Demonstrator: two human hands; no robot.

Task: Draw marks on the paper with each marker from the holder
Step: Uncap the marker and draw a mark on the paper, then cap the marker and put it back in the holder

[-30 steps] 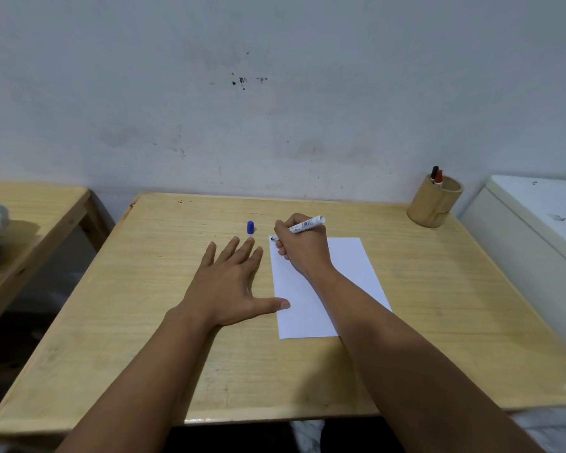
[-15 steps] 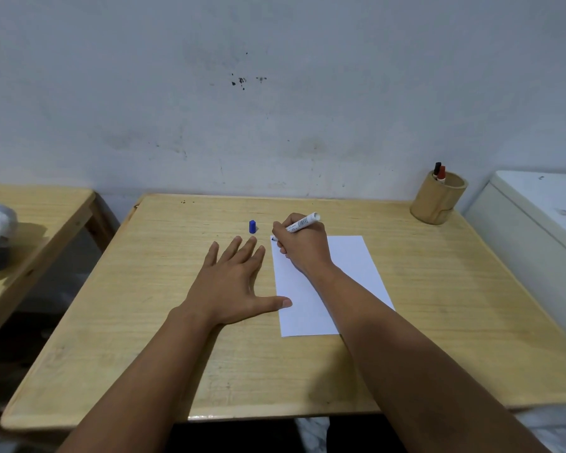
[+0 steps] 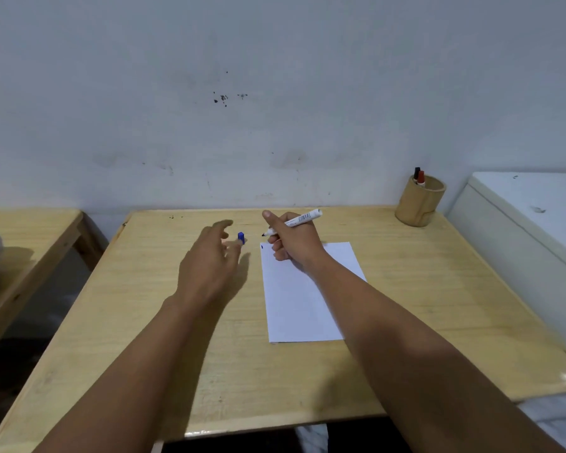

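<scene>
My right hand [image 3: 293, 241] grips a white marker [image 3: 303, 218] with its dark tip lifted off the white paper [image 3: 303, 299], just past the sheet's far left corner. A small blue mark [image 3: 261, 247] shows at that corner. My left hand [image 3: 209, 263] hovers above the wooden table [image 3: 422, 305] with fingers apart, its fingertips right beside the blue cap [image 3: 241, 237] standing on the table. The round wooden holder [image 3: 419, 204] at the far right corner holds a black marker [image 3: 416, 173] and a red marker [image 3: 421, 177].
A white cabinet [image 3: 536, 223] stands close along the table's right edge. A second wooden table [image 3: 23, 230] is at the left, across a gap, with a grey object at its left edge. The wall runs right behind the table.
My left hand lifted from lying flat on the table and moved forward to the blue cap. My right hand raised the marker tip off the paper's corner.
</scene>
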